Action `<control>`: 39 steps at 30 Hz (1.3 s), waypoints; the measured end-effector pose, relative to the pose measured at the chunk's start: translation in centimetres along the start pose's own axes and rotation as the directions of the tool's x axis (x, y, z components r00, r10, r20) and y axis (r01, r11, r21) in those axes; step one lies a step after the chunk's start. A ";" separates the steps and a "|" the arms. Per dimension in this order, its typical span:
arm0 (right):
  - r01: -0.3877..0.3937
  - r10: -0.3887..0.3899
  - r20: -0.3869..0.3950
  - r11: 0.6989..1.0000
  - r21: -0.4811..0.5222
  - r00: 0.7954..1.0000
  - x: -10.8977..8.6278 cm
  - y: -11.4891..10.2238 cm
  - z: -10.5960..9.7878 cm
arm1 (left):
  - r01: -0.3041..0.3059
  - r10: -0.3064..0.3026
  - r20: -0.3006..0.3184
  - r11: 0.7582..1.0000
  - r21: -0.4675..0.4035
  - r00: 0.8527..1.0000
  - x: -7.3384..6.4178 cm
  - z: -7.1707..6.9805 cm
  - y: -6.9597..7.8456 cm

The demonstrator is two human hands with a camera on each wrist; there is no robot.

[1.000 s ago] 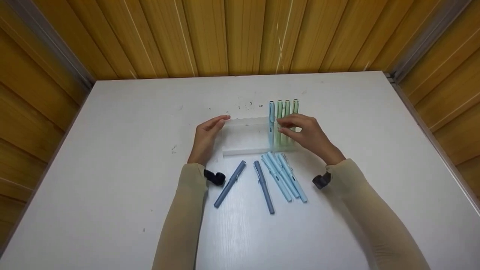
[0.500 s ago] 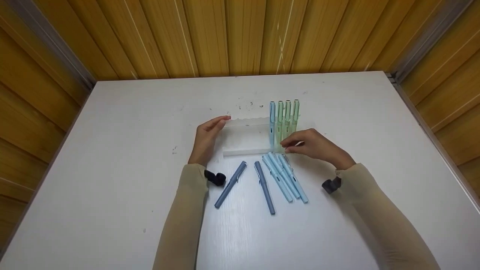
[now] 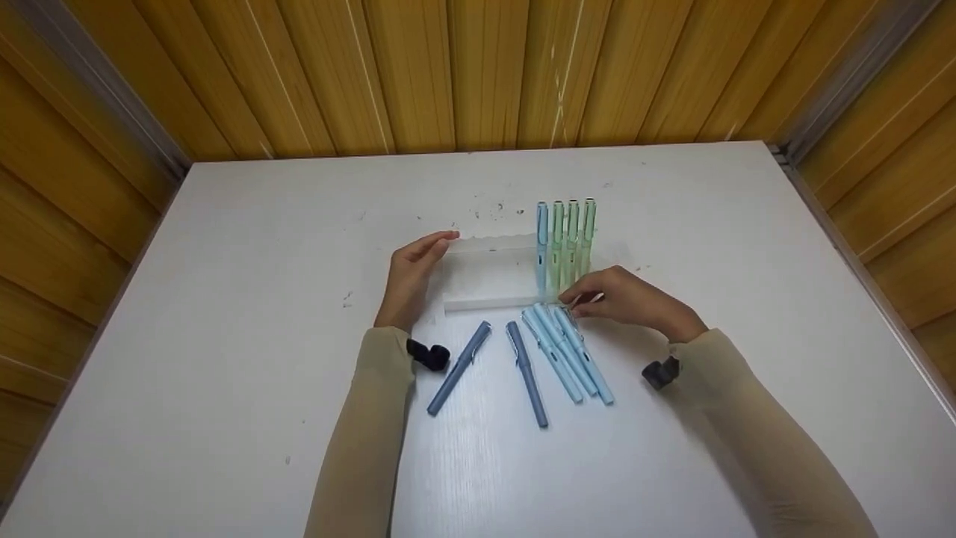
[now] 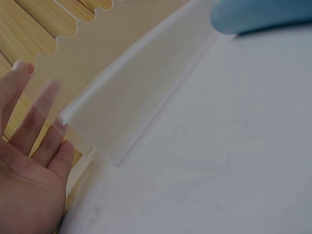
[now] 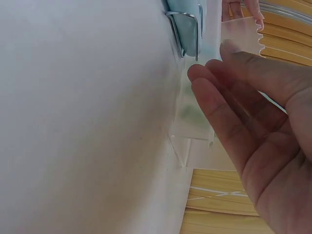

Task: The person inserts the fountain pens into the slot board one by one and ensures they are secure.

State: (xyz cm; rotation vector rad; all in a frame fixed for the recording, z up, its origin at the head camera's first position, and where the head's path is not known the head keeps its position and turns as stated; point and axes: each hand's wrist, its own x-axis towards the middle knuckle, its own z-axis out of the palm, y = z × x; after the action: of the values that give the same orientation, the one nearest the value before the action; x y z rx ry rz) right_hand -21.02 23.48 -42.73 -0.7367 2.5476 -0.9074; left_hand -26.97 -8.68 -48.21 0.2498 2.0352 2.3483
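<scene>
A clear pen stand (image 3: 489, 304) with a scalloped top edge is upright mid-table. My left hand (image 3: 413, 273) is at its left end; the left wrist view shows fairly straight fingers, some seen through the clear panel (image 4: 105, 53). One light blue pen (image 3: 541, 224) and several green pens (image 3: 573, 224) stand upright in its right part. Several loose light blue pens (image 3: 571, 355) lie in front. My right hand (image 3: 624, 300) hovers by their clip ends, fingers loosely bent around nothing; in the right wrist view a pen's clip end (image 5: 186, 29) is just beyond the fingertips.
Two dark blue pens (image 3: 459, 368) lie apart on the white table (image 3: 224, 336), left of the light blue group. Yellow wood-slat walls (image 3: 485, 75) rise behind the table and at both sides.
My right hand has moved from beside the upright pens down toward the loose light blue pens in front. My left hand and the stand have stayed in place.
</scene>
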 end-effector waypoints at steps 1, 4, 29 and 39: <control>-0.003 0.003 0.006 1.000 -0.001 1.000 0.0 0.0 0.0 | -0.002 0.002 -0.002 1.000 0.015 1.000 0.0 0.0 0.0; -0.001 0.001 0.020 1.000 -0.005 1.000 0.0 -0.1 0.1 | -0.002 0.002 -0.001 0.999 0.053 1.000 -0.2 0.0 0.0; -0.019 0.027 0.135 0.998 -0.061 0.990 -0.2 -0.5 0.4 | -0.017 0.017 -0.004 1.000 0.024 1.000 -0.2 0.0 0.0; -0.053 0.066 0.172 0.996 -0.078 0.983 0.0 -0.7 0.2 | -0.005 0.006 -0.021 0.999 0.043 1.000 -0.2 0.1 0.0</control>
State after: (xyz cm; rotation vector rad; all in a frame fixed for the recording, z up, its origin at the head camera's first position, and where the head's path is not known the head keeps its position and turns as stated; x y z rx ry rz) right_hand -20.69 22.92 -42.43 -0.7228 2.4449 -0.7010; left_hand -26.80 -8.63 -48.25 0.2322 2.0989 2.3224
